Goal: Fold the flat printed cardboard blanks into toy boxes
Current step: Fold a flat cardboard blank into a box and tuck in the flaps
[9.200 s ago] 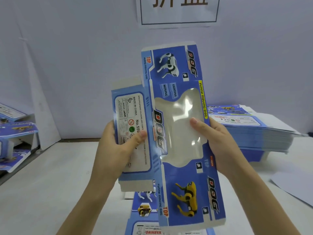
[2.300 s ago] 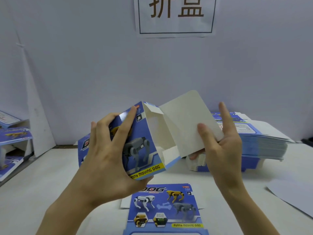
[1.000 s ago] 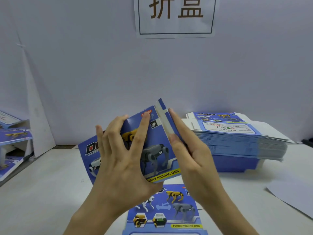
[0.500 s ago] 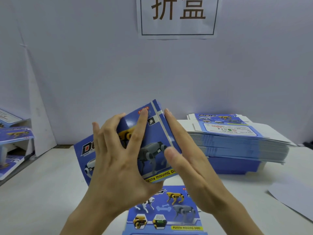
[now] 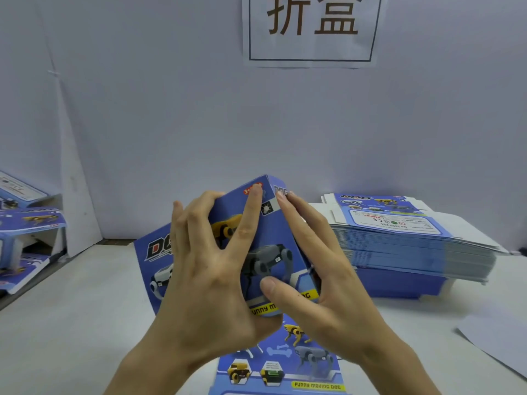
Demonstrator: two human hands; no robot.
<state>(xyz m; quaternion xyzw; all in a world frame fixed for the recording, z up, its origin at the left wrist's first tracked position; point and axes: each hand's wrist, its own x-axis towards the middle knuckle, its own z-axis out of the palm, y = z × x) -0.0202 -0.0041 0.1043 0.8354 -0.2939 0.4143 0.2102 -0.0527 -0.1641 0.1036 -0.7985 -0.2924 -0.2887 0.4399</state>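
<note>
– Two broad surfaces frame the scene. Which are they?
– Pale wall (image 5: 171, 109) at the far side; white table (image 5: 71, 323) running from the near edge up to it.

– Next in size?
– Stack of flat blanks (image 5: 413, 246), far right on the table, printed side up. Paper sign (image 5: 310, 29) on the wall, top centre, with two dark characters inside a thin frame. Folded boxes (image 5: 28, 229), piled at the far left edge and only partly in view.

– Where is the toy box (image 5: 268, 260)?
– Centre, held above the table and tilted, its blue printed front with the grey dog turned toward the camera. It sits just left of the stack.

– And the grip?
– Left hand (image 5: 205, 280): fingers spread across the front, tips hooked over the far top edge, thumb under the near lower edge, so it clasps the box. Right hand (image 5: 328, 280): fingers straight and flat against the right end panel, thumb laid on the front by the yellow strip, pressing rather than wrapping.

– Smaller items?
– One flat blank (image 5: 285, 366) lies on the table below the hands, cut off by the near edge. Loose sheet (image 5: 499, 343), white, near right.
</note>
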